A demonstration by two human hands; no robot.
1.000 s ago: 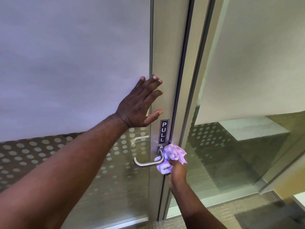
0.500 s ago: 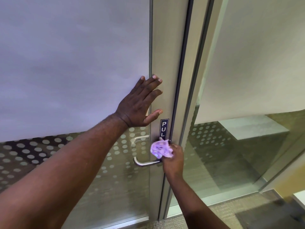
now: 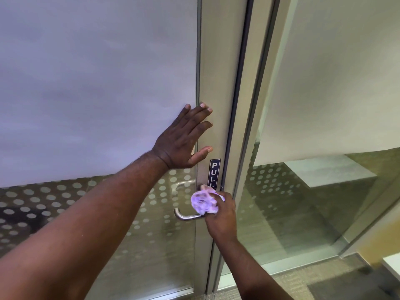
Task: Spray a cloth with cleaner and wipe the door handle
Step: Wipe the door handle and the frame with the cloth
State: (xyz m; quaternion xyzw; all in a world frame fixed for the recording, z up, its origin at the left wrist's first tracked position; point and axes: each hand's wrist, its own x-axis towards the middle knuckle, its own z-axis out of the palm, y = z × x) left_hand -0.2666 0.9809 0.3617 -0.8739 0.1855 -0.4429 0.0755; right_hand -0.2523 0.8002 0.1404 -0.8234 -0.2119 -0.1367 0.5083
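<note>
Right hand [image 3: 220,215] presses crumpled cloth [image 3: 204,202] on curved metal handle [image 3: 186,216].

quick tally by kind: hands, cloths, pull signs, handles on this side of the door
hands: 2 (left hand, right hand)
cloth: 1
pull sign: 1
door handle: 1
total: 5

office: frosted glass door [image 3: 97,83], pull sign [image 3: 214,173]
</note>
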